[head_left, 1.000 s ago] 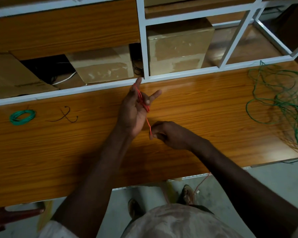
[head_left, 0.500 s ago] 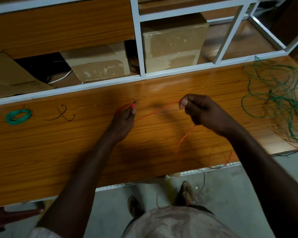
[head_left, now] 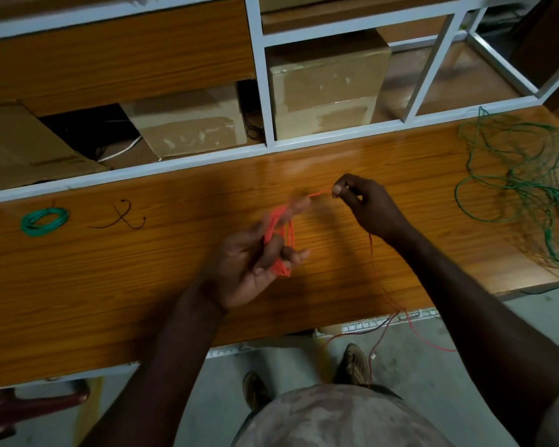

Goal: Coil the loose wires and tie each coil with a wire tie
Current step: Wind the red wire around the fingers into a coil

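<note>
Pinching the red wire (head_left: 320, 192) between thumb and fingertips, the right hand (head_left: 363, 204) sat right of centre in the frame, above the wooden table (head_left: 142, 285). From that pinch the wire ran left to the left hand (head_left: 255, 259), which was palm up at the centre; red loops (head_left: 279, 240) were wound round its spread fingers, with the thumb curled against them. The rest of the red wire dropped from the right hand, crossed the table's near edge and trailed to the floor (head_left: 433, 366) at lower right. A tangle of loose green wire (head_left: 523, 191) lay on the table at far right. At far left lay a green coil (head_left: 44, 221), and just right of it two thin black ties (head_left: 123, 217), crossed. Cardboard boxes (head_left: 328, 85) stood on the white-framed shelf (head_left: 268, 91) in the upper part of the frame.
</note>
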`<control>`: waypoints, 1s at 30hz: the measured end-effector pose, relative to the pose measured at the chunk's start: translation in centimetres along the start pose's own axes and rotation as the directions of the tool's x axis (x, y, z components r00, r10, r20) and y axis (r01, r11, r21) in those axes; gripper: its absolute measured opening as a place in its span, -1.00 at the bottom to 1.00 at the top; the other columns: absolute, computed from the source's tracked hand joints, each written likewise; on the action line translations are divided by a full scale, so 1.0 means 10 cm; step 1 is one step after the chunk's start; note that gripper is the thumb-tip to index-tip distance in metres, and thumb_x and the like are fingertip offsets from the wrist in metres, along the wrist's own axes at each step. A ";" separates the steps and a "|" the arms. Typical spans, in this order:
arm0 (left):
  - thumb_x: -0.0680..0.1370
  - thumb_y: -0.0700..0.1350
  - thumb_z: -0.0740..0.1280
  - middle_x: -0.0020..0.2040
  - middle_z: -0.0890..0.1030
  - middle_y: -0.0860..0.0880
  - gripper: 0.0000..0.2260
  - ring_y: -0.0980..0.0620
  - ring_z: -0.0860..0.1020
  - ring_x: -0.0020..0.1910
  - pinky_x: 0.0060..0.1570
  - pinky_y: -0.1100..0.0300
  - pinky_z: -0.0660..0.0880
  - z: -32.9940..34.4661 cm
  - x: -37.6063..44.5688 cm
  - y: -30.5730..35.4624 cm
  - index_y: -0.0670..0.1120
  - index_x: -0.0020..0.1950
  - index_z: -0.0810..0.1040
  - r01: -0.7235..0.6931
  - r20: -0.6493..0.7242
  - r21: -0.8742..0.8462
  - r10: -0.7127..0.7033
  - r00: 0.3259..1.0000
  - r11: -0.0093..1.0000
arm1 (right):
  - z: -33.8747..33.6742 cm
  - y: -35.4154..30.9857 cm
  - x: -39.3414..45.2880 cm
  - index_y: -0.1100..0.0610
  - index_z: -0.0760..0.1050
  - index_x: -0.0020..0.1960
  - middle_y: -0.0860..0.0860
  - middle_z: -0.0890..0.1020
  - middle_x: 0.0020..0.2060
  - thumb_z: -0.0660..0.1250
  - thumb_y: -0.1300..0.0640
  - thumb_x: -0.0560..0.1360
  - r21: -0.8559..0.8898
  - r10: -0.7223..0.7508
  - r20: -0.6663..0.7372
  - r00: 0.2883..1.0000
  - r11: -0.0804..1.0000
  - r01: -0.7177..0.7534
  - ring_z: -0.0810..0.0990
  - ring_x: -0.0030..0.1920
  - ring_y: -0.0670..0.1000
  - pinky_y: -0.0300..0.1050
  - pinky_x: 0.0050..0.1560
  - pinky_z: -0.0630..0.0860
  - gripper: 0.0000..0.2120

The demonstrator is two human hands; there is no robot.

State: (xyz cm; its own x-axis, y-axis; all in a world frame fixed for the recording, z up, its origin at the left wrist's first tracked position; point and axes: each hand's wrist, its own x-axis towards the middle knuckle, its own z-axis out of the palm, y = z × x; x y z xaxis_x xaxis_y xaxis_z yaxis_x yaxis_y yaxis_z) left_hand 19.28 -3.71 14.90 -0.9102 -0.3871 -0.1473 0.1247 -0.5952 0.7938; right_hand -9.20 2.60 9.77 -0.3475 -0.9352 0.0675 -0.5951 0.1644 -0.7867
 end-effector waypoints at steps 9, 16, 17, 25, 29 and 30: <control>0.78 0.05 0.04 -0.03 0.74 0.00 -0.51 -0.25 0.48 0.53 0.61 -0.34 0.11 -0.11 0.44 0.40 -0.06 0.70 0.25 -0.290 -0.230 -0.265 0.232 0.945 0.919 | 0.35 -0.17 -0.49 0.12 0.68 0.23 -0.48 0.61 -0.17 0.30 0.12 0.74 0.023 -0.092 0.410 0.908 0.996 0.090 0.57 -0.22 -0.31 -0.39 -0.14 0.38 -0.80; 0.82 0.02 -0.04 0.03 0.79 -0.02 -0.57 0.11 0.61 0.33 0.61 -0.10 0.16 -0.43 0.75 0.28 0.00 0.69 0.25 -0.159 -0.469 0.407 0.355 0.808 0.900 | 0.01 -0.57 -0.69 0.15 0.65 0.39 -0.41 0.66 -0.23 0.32 0.16 0.73 0.125 -0.140 0.571 0.809 0.989 0.083 0.61 -0.22 -0.30 -0.41 -0.11 0.44 -0.73; 0.82 0.02 -0.06 0.03 0.79 0.03 -0.56 0.24 0.58 0.32 0.61 0.03 0.16 -0.44 0.77 0.24 0.01 0.71 0.19 -0.082 -0.450 0.547 0.376 0.810 0.833 | -0.05 -0.61 -0.67 0.09 0.67 0.37 -0.30 0.73 -0.12 0.35 0.11 0.72 0.134 -0.136 0.571 0.810 0.988 0.071 0.68 -0.09 -0.24 -0.33 -0.03 0.50 -0.74; 0.81 -0.01 0.08 -0.34 0.49 -0.10 -0.60 -0.11 0.67 -0.26 -0.01 -0.07 0.67 -0.42 0.77 -0.16 -0.05 0.63 0.39 0.073 -0.252 0.817 0.241 0.937 0.572 | -0.71 -0.70 -0.34 0.18 0.64 0.10 -0.11 0.53 -0.37 0.30 0.13 0.73 0.222 -0.131 0.194 0.972 0.971 0.086 0.42 -0.42 -0.06 -0.20 -0.42 0.39 -0.82; 0.82 -0.09 0.02 -0.48 0.29 -0.12 -0.62 -0.26 0.76 -0.09 0.21 -0.25 0.57 -0.23 0.58 -0.16 -0.16 0.55 0.45 0.043 -0.105 0.688 0.040 0.994 0.725 | -0.91 -0.60 -0.12 0.23 0.61 0.10 -0.18 0.49 -0.40 0.28 0.11 0.75 0.179 -0.090 -0.005 0.996 0.980 0.089 0.37 -0.41 -0.15 -0.21 -0.37 0.34 -0.78; 0.82 -0.08 0.01 -0.48 0.30 -0.14 -0.61 -0.28 0.76 -0.03 0.29 -0.24 0.51 -0.16 0.53 -0.14 -0.15 0.59 0.41 0.054 -0.079 0.653 -0.003 0.997 0.755 | -0.89 -0.59 -0.08 0.24 0.61 0.10 -0.22 0.53 -0.37 0.27 0.11 0.75 0.144 -0.094 -0.025 0.995 0.985 0.097 0.43 -0.39 -0.18 -0.30 -0.32 0.35 -0.78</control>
State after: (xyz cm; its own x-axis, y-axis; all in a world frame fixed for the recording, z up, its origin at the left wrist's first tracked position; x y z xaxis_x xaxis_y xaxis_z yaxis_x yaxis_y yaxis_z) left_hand 14.92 -6.07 12.08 -0.8764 -0.4398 -0.1961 -0.2134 -0.0104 0.9769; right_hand -11.87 5.23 19.79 -0.3078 -0.9384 0.1568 -0.5153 0.0259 -0.8566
